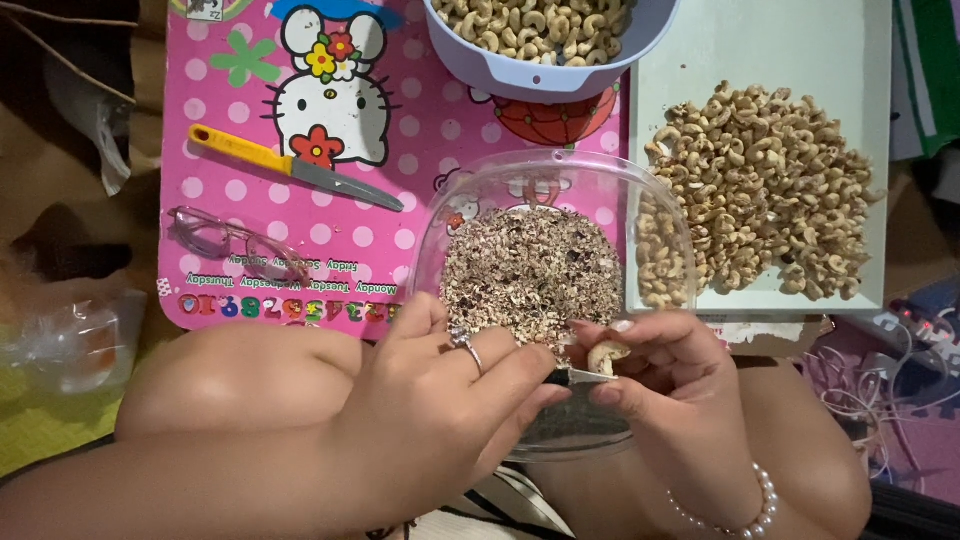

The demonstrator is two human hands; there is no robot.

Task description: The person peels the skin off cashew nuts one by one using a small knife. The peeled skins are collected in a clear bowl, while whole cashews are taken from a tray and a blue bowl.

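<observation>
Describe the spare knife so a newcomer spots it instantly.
Start at the pink polka-dot mat with the cartoon cat. The spare knife lies on its upper left, above the clear-framed glasses. Its yellow handle sets it apart.

Left hand [440,400]: a silver ring is worn on one finger.
Right hand [665,385]: a white pearl bracelet is worn at the wrist.
Arms: bare.

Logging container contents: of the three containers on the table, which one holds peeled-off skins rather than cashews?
The clear plastic bowl nearest the hands, filled with brownish flakes. The lavender bowl and white tray hold whole cashews.
</observation>
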